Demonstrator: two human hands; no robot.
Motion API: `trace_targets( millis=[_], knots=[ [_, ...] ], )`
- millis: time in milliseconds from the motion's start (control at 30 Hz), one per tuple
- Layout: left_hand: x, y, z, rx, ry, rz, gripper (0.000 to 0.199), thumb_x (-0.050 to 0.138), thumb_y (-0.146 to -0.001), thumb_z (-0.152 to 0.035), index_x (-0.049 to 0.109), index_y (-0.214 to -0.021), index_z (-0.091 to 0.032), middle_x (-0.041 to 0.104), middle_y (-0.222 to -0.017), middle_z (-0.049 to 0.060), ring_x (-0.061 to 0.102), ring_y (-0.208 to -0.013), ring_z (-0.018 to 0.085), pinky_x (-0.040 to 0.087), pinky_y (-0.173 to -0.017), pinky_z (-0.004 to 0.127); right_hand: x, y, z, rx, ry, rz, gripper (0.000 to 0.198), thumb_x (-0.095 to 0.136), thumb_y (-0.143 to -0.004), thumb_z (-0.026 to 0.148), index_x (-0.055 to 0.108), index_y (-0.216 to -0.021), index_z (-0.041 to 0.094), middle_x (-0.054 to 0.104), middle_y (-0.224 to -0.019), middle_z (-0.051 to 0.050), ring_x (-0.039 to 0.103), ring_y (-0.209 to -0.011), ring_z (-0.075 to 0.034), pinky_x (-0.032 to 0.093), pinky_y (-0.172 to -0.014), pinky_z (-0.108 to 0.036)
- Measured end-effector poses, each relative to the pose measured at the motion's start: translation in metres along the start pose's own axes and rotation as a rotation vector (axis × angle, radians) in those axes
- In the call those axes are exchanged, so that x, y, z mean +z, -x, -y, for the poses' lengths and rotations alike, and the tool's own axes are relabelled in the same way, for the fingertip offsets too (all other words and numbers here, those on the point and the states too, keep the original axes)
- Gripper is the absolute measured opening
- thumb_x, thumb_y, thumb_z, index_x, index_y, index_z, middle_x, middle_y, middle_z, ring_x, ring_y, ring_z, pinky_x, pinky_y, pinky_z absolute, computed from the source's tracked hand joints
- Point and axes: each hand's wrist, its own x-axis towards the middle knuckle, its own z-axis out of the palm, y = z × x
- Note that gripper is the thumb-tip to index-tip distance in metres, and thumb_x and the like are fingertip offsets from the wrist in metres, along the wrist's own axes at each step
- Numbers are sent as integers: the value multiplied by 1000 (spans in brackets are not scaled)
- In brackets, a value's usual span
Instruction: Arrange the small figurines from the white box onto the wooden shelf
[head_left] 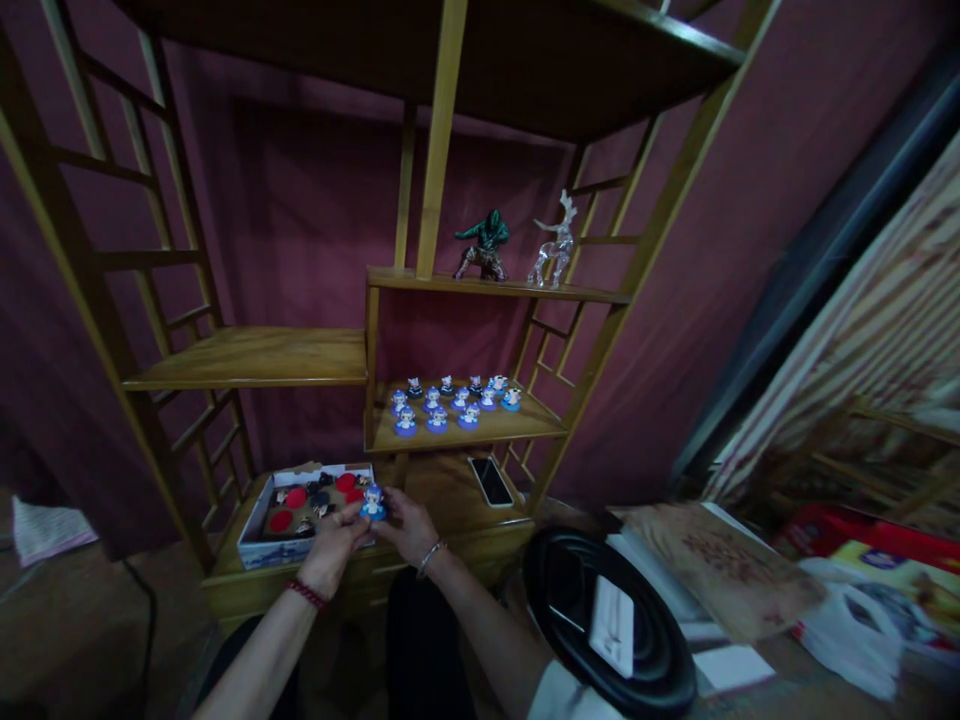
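Between my two hands is a small blue-and-white figurine (373, 503) on a round blue base, held upright at the box's right edge. My left hand (335, 548) is closed on its left side, and my right hand (409, 527) grips it from the right. Just left of them, a shallow cardboard box (255, 553) holds several more figurines and red round bases. Above, on the small middle shelf (510, 432), several similar figurines (437, 419) stand in rows, purple-blue ones in front and dark-based ones behind.
A phone (490, 481) lies on the lower shelf. Higher up stand a dark green figure (486, 245) and a clear deer (555, 243). At right are a black round stool (660, 650) with a white packet (613, 625), cardboard (720, 560) and a plastic bag (855, 630).
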Motion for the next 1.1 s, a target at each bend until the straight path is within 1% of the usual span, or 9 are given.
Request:
trace_targets(
  millis=[67,167,300,433,567,800,967,1100],
  knots=[
    [9,2,3,-1,-5,35,16,63,-61,-2,63,-76,-9,65,-67,5,61,-63,14,50,-68,28,-10,5,1,5,11,-25,45,62,-65,18,50,-108,22,63,-99,-2,60,-91,-18,47,-83,-34],
    [23,4,9,-6,-11,43,19,65,-59,-4,63,-77,-10,65,-67,4,61,-64,14,49,-68,28,-23,12,1,14,-2,-57,45,62,-64,16,51,-107,22,64,-99,-2,59,-91,-18,47,-84,-35],
    [41,7,14,30,-39,143,22,71,-53,-11,64,-74,-10,66,-70,4,61,-70,15,48,-71,27,-40,18,-1,11,-40,-83,43,62,-64,17,52,-105,21,64,-99,-3,60,-90,-18,48,-82,-35],
    [57,9,18,53,-27,153,24,73,-49,-13,64,-70,-11,67,-72,4,60,-69,14,48,-72,27,-54,24,-2,3,-51,-101,41,63,-64,20,53,-103,21,64,-98,-4,60,-89,-19,48,-82,-35],
    [71,8,21,52,-27,169,23,72,-50,-11,65,-72,-11,67,-72,4,60,-67,14,48,-72,28,-67,27,-4,-9,-65,-117,36,61,-66,21,55,-101,21,64,-98,-4,61,-88,-19,48,-82,-36],
    [91,3,27,76,-76,167,22,70,-53,-11,65,-74,-10,67,-74,5,60,-69,14,47,-75,30,-87,30,-14,-13,-69,-116,37,62,-67,25,55,-104,21,63,-101,-3,58,-94,-19,46,-85,-36],
    [101,3,33,88,-75,199,24,70,-53,-12,66,-77,-11,67,-78,5,61,-72,15,47,-74,30,-102,36,-8,-8,-11,-126,39,61,-68,30,55,-106,23,62,-103,-2,58,-95,-19,45,-87,-35],
    [110,5,37,120,-86,235,27,69,-55,-14,65,-81,-12,67,-84,7,60,-76,16,47,-75,30,-115,41,0,-23,-26,-90,41,61,-69,30,53,-108,22,61,-105,-2,57,-96,-18,44,-87,-33]
  ],
)
